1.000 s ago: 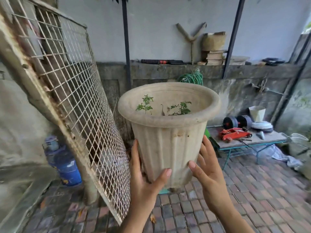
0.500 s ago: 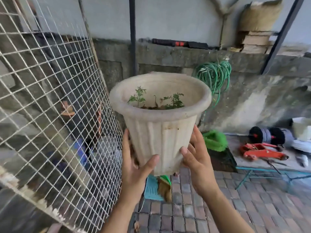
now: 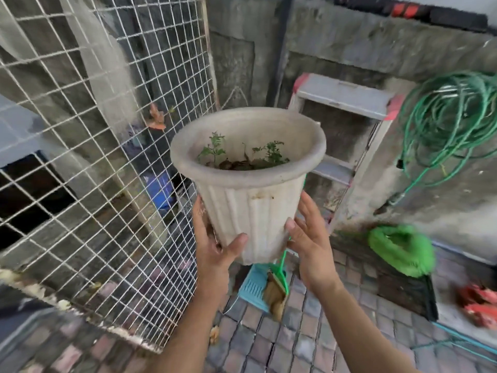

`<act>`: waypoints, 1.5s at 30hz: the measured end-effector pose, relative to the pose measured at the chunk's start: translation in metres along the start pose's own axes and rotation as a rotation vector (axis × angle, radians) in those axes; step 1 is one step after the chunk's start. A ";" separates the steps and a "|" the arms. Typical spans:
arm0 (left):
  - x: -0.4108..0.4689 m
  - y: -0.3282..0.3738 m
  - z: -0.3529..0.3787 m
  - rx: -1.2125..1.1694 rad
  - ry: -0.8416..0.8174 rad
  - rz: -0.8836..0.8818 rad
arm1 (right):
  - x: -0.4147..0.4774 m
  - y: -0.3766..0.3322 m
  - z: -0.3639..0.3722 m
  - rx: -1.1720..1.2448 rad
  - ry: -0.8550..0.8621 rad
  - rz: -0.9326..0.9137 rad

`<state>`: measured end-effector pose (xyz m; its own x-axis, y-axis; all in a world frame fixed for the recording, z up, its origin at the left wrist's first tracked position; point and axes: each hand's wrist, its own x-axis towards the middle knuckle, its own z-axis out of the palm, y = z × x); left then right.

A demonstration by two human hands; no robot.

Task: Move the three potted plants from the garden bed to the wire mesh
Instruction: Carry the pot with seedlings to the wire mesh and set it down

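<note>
A cream ribbed plastic pot [image 3: 252, 205] with small green seedlings and dry leaves in it is held upright in the air at the centre of the view. My left hand [image 3: 215, 243] cups its lower left side, thumb across the front. My right hand [image 3: 309, 238] presses its lower right side. The white wire mesh panel [image 3: 88, 162] leans at a slant to the left of the pot, its rusty frame edge low at the left. The pot's rim is close to the mesh's right edge; whether they touch I cannot tell.
A grey concrete wall [image 3: 349, 49] stands behind. A small metal stepladder [image 3: 344, 103] leans on it, with a coiled green hose [image 3: 451, 122] hanging at right. On the brick floor lie a blue dustpan [image 3: 255, 286], a green bundle [image 3: 400, 249] and a red tool [image 3: 478, 302].
The view has closed in on the wall and tilted down. The pot, still in both hands, has moved nearer the mesh and the stepladder behind it.
</note>
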<state>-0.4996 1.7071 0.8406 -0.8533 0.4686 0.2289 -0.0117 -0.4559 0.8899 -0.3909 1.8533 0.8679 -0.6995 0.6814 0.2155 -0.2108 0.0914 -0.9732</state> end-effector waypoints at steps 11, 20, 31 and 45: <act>0.105 -0.191 -0.008 0.027 0.079 -0.021 | 0.140 0.183 -0.044 0.075 -0.102 0.158; 0.131 -0.457 -0.084 0.135 0.207 -0.009 | 0.186 0.468 -0.064 0.184 -0.168 0.196; 0.102 -0.724 -0.201 0.232 0.229 0.052 | 0.157 0.758 -0.067 0.265 -0.296 0.095; 0.092 -0.878 -0.289 0.352 0.267 0.005 | 0.151 0.939 -0.073 0.267 -0.179 0.038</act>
<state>-0.7190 1.9319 -0.0342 -0.9581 0.2343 0.1646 0.1316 -0.1500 0.9799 -0.6447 2.0948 -0.0191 -0.8142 0.5399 0.2135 -0.3377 -0.1412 -0.9306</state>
